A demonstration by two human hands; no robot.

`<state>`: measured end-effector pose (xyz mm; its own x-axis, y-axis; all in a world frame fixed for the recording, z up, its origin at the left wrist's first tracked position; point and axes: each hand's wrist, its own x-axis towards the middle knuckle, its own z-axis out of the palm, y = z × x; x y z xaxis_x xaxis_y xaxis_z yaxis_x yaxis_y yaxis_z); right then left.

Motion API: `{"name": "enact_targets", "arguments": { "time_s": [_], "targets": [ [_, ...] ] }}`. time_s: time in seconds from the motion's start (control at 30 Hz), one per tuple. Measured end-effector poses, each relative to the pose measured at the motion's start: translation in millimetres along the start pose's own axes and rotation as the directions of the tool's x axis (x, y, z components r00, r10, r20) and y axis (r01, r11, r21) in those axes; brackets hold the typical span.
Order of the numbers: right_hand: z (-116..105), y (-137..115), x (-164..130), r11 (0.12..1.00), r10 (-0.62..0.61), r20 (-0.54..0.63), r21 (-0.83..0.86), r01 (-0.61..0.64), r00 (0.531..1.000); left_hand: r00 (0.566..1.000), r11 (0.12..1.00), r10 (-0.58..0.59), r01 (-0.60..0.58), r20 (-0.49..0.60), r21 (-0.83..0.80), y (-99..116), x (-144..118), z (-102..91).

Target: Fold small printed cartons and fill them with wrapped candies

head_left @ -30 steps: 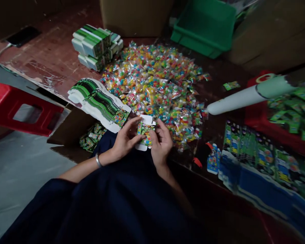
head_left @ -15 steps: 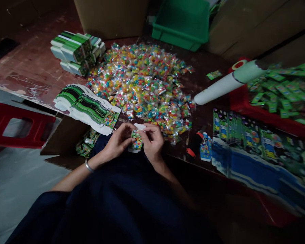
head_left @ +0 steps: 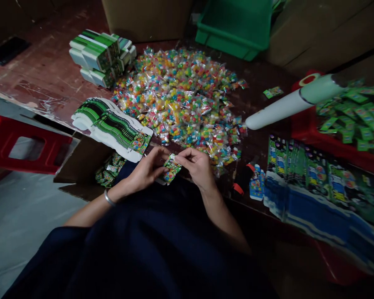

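Red stool (head_left: 25, 145): at the far left, on the grey floor beside the desk.
Cardboard box (head_left: 90, 162): open, below the desk edge, with small green packets (head_left: 109, 169) inside.
Flat cartons (head_left: 115, 128): a fanned stack of unfolded green and white sheets lying on the desk (head_left: 43, 79) edge, just left of the hands.
Folded boxes (head_left: 101, 56): a stack of green and white boxes farther back on the desk, touching the pile's left rim.
Left hand (head_left: 148, 170): curled, its fingers pinching the left side of the small carton; a bracelet (head_left: 109, 198) sits on the wrist.
Small carton (head_left: 171, 170): printed green, held between both hands just above the lap, at the near edge of the desk.
Right hand (head_left: 198, 166): fingers bent, pinching the small carton's top right corner.
Candy pile (head_left: 180, 95): a wide heap of clear-wrapped coloured sweets, just beyond the hands.
Green bin (head_left: 237, 25): at the back, behind the pile.
White tube (head_left: 286, 104): lying tilted, right of the pile.
Printed sheets (head_left: 314, 178): green and blue, overlapped in a row at the right.
Red tray (head_left: 336, 141): behind the sheets, holding green packs (head_left: 358, 120).
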<state>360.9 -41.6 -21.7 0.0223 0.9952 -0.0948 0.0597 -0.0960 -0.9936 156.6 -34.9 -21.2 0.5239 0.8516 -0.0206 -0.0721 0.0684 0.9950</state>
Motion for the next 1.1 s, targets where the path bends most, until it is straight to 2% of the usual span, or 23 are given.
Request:
{"name": "enact_targets", "arguments": {
  "time_s": [0.13, 0.2, 0.33, 0.5, 0.57, 0.6, 0.63, 0.67, 0.7, 0.73, 0.8, 0.87, 0.93, 1.03, 1.1],
  "targets": [
    [-1, -2, 1, 0.997, -0.051, 0.011, -0.061, 0.052, 0.999, 1.0, 1.0, -0.014, 0.014, 0.019, 0.009, 2, -2, -0.3],
    [1, -5, -2, 0.98, -0.151, -0.005, -0.133, 0.149, 0.988, 1.0, 1.0, -0.012, 0.012, -0.004, 0.014, 3, -3, -0.5],
    [7, -7, -15, 0.907, -0.363, 0.002, -0.231, 0.353, 0.932, 0.998, 0.998, -0.058, 0.058, -0.038, 0.008, 3, -4, -0.2],
    [5, -1, -28, 0.84, -0.426, 0.087, -0.332, 0.429, 0.9, 0.995, 0.99, -0.092, 0.088, -0.027, -0.107, 1, -3, 1.0],
    [-8, 1, -29, 0.819, -0.42, 0.042, -0.412, 0.399, 0.906, 0.992, 0.987, -0.108, 0.1, -0.062, -0.124, 0, -1, -1.5],
    [-18, 2, -29, 0.801, -0.426, -0.033, -0.478, 0.36, 0.904, 0.989, 0.987, -0.115, 0.103, -0.089, -0.12, 0, 0, -3.7],
    [-31, 3, -28, 0.776, -0.439, -0.134, -0.556, 0.299, 0.889, 0.986, 0.988, -0.121, 0.108, -0.119, -0.107, -1, 2, -6.1],
    [-46, 3, -26, 0.739, -0.465, -0.251, -0.639, 0.216, 0.849, 0.981, 0.99, -0.126, 0.114, -0.147, -0.087, -2, 4, -8.5],
    [-61, 4, -25, 0.684, -0.49, -0.331, -0.719, 0.121, 0.807, 0.977, 0.99, -0.131, 0.121, -0.167, -0.068, -4, 5, -10.5],
    [-75, 5, -22, 0.621, -0.486, -0.365, -0.783, 0.021, 0.794, 0.975, 0.99, -0.138, 0.129, -0.177, -0.062, -5, 6, -11.8],
    [-95, 8, -18, 0.513, -0.448, -0.358, -0.854, -0.093, 0.819, 0.971, 0.983, -0.173, 0.158, -0.167, -0.096, -8, 7, -12.0],
    [-103, 12, -13, 0.456, -0.418, -0.288, -0.887, -0.075, 0.861, 0.963, 0.963, -0.233, 0.209, -0.133, -0.172, -8, 7, -9.3],
    [-101, 16, -8, 0.442, -0.417, -0.215, -0.897, -0.01, 0.883, 0.951, 0.934, -0.296, 0.269, -0.091, -0.234, -5, 5, -6.0],
    [-94, 20, -2, 0.426, -0.451, -0.206, -0.905, 0.006, 0.868, 0.935, 0.901, -0.352, 0.329, -0.035, -0.284, -1, 4, -3.9],
    [-93, 20, 2, 0.438, -0.501, -0.263, -0.899, -0.02, 0.825, 0.933, 0.9, -0.359, 0.34, -0.021, -0.274, 0, 6, -4.7]
  ]
}}
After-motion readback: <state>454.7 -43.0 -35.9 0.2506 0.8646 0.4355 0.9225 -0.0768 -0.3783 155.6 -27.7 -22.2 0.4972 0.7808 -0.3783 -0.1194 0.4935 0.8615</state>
